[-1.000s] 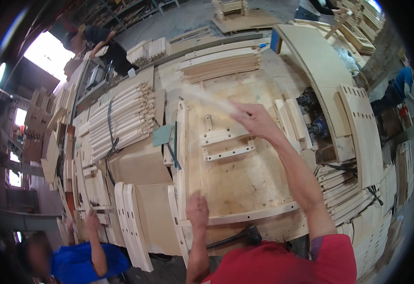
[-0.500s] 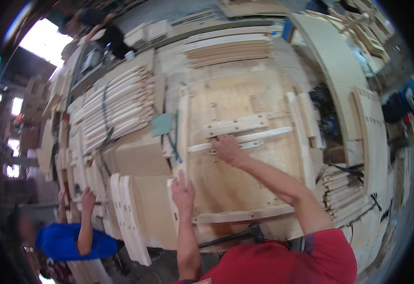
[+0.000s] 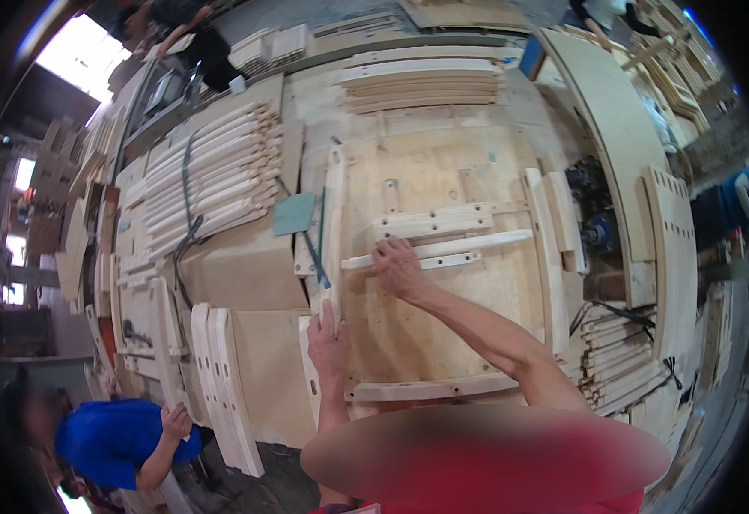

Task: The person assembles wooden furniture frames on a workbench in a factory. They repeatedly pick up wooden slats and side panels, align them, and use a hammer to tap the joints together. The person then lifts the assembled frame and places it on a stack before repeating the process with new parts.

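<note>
My right hand [image 3: 398,267] is closed around a pale wooden slat [image 3: 481,245], near its left end. The slat lies crosswise over the plywood work board, its left end close to a long upright wooden rail [image 3: 333,214]. Lower on that rail rests my left hand [image 3: 330,347], fingers stretched along the wood. Just beyond the slat is a wooden block with dark holes [image 3: 434,223]; a narrower drilled strip [image 3: 451,260] lies on the near side, partly covered by my right hand. A curved crosspiece [image 3: 434,388] spans the board's near edge.
Strapped slats [image 3: 211,176] are stacked at the left, beside a green square sheet [image 3: 294,214]. More boards [image 3: 421,86] lie at the far side, with bundled slats [image 3: 618,360] at the right. A co-worker in blue [image 3: 122,441] stands at the lower left, near drilled boards [image 3: 224,385].
My right hand has shifted slightly left along the slat; my left hand stays on the rail. The view has moved a little. The co-worker's hand in blue is lower. The black mallet no longer shows.
</note>
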{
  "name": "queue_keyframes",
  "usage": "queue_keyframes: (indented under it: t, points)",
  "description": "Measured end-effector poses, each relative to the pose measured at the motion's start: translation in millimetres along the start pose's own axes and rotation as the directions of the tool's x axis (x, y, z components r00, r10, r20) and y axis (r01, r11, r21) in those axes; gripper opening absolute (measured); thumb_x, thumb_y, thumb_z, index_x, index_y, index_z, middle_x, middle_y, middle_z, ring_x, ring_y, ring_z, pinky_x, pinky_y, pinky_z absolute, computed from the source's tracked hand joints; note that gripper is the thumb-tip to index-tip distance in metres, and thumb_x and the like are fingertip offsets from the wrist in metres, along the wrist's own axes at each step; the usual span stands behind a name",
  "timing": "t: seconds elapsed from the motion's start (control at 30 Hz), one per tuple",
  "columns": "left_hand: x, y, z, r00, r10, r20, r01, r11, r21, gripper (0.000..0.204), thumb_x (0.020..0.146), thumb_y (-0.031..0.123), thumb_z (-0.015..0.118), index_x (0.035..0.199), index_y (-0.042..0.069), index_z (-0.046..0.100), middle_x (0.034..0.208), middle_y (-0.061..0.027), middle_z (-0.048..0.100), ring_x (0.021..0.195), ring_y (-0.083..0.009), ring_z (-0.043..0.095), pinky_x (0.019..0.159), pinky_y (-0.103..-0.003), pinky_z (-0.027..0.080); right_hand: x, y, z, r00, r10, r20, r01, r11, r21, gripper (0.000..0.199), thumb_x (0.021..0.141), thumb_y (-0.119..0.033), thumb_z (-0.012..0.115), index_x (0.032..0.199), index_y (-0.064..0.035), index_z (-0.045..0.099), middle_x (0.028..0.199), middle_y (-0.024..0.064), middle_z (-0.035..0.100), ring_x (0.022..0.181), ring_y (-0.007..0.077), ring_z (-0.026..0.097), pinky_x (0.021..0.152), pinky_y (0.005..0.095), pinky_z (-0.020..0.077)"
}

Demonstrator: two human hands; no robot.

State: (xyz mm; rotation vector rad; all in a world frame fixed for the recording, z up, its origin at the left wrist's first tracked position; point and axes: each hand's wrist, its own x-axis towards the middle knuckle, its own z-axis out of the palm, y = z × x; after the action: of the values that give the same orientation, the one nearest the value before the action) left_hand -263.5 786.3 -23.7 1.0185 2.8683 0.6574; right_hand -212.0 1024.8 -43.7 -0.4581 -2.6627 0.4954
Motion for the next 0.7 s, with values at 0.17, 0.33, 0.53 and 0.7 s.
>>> queue_keyframes:
  t: [0.17,0.33,0.53,0.7]
  points:
    - [0,1,-3,0.997,-0.065,0.050,0.068,0.996,-0.056,0.066,0.085,0.016,0.073,0.148,0.017,0.054,0.113,-0.0181,0.060,0.103,-0.0390,0.060,0.084,-0.047,0.052,-2,1,-2,0.999,-0.024,-0.021,0.025,0.999,0.034,0.021,0.077,-0.019,0.069,0.093,-0.0054,0.069,0.100,0.0091,0.060,0.103,0.0285,0.055,0.090,0.0425,0.0447]
    - [8,4,0,0.995,-0.093,0.045,0.096,0.991,-0.089,0.064,0.085,0.015,0.073,0.146,0.017,0.055,0.106,-0.0169,0.059,0.098,-0.0383,0.060,0.083,-0.047,0.052,1,9,-4,0.999,-0.042,0.006,0.042,0.998,0.044,0.023,0.076,-0.018,0.073,0.095,-0.0066,0.066,0.099,0.0078,0.060,0.099,0.0284,0.057,0.086,0.0428,0.0475]
    - [2,8,-9,0.999,-0.034,0.009,0.035,0.990,-0.137,0.064,0.084,0.013,0.072,0.146,0.017,0.055,0.110,-0.0175,0.059,0.102,-0.0385,0.061,0.085,-0.047,0.053,1,6,-6,0.997,-0.054,-0.061,0.057,0.997,0.051,0.025,0.074,-0.018,0.077,0.095,-0.0081,0.067,0.098,0.0086,0.061,0.095,0.0285,0.058,0.083,0.0426,0.0481]
    - [7,13,-12,1.000,-0.014,0.000,0.014,1.000,0.008,0.060,0.082,0.012,0.072,0.140,0.016,0.060,0.104,-0.0163,0.059,0.093,-0.0375,0.061,0.077,-0.047,0.053,0,8,-9,0.989,-0.115,-0.090,0.123,0.988,0.097,0.029,0.075,-0.016,0.078,0.101,-0.0083,0.069,0.100,0.0087,0.063,0.096,0.0294,0.060,0.083,0.0434,0.0497]
